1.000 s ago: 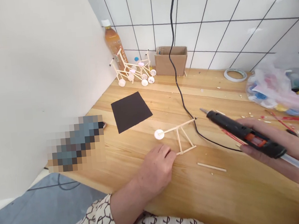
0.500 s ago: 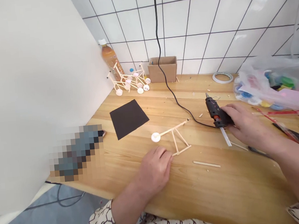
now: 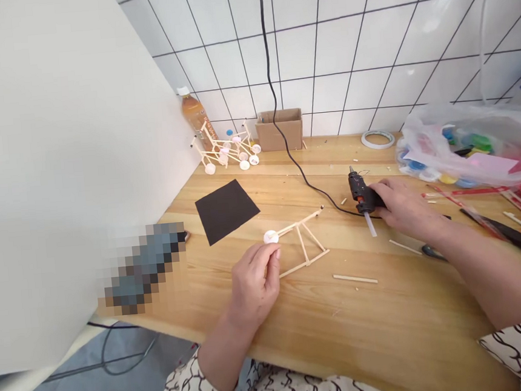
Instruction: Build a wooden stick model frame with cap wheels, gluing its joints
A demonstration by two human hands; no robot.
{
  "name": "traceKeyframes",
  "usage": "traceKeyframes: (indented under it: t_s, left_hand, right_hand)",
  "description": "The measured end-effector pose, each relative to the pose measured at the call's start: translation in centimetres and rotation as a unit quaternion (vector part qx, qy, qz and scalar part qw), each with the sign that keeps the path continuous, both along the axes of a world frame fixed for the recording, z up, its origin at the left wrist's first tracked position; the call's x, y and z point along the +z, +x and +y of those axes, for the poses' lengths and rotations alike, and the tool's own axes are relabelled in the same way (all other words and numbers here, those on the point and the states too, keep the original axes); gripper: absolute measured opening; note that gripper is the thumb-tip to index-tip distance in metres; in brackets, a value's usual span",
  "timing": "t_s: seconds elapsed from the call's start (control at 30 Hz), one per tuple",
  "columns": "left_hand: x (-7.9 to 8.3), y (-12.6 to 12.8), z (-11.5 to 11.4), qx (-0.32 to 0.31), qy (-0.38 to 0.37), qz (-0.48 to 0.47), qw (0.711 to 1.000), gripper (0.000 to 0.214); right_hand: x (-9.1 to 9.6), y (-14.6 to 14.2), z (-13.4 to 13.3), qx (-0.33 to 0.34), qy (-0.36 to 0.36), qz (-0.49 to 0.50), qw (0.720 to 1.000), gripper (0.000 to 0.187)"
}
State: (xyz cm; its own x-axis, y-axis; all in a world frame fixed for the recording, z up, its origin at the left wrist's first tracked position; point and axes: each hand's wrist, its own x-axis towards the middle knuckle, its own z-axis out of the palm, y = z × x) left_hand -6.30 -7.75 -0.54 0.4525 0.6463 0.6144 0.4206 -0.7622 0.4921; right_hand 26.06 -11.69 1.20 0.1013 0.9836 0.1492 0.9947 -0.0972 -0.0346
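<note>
A small frame of thin wooden sticks (image 3: 303,240) lies on the wooden table (image 3: 391,330), with a white round cap (image 3: 271,236) glued at its left end. My left hand (image 3: 254,278) rests just below the cap, fingers curled, fingertips touching the frame's left end. My right hand (image 3: 405,207) lies on a black hot glue gun (image 3: 361,194) set down on the table, its nozzle pointing away from me and a clear glue stick poking out the back. A loose stick (image 3: 355,279) lies nearer the table's front.
A black paper square (image 3: 226,209) lies left of the frame. At the back stand a drink bottle (image 3: 193,113), finished stick models (image 3: 227,150), a cardboard box (image 3: 280,130) and a tape roll (image 3: 378,139). A plastic bag of coloured bits (image 3: 470,146) sits right. The gun's cord (image 3: 291,156) crosses the table.
My right hand brought the glue gun down from the air and laid it on the table farther back. My left hand slid left along the frame to the cap end.
</note>
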Motion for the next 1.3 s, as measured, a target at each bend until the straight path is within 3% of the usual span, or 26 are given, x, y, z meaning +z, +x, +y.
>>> traceKeyframes:
  t_s: [0.33, 0.67, 0.83, 1.1, 1.3]
  left_hand:
    - [-0.1, 0.2, 0.1, -0.012, 0.014, -0.009, 1.000, 0.012]
    - [-0.5, 0.1, 0.1, -0.022, 0.026, 0.000, 0.999, 0.013]
    - [-0.5, 0.2, 0.1, -0.020, 0.029, 0.002, 0.999, 0.013]
    - [-0.6, 0.2, 0.1, -0.021, 0.033, 0.000, 0.999, 0.013]
    - [-0.6, 0.2, 0.2, -0.022, 0.030, 0.004, 0.999, 0.013]
  right_hand:
    - [1.5, -0.5, 2.9, -0.059, -0.059, -0.032, 0.996, 0.024]
    - [1.1, -1.3, 7.4, -0.173, -0.098, -0.060, 0.978, 0.033]
    - [0.8, -0.9, 8.7, -0.197, -0.110, -0.051, 0.973, 0.034]
    - [0.3, 0.1, 9.2, -0.186, -0.125, -0.026, 0.974, 0.033]
    - [1.3, -1.6, 7.2, -0.155, -0.035, -0.043, 0.986, 0.036]
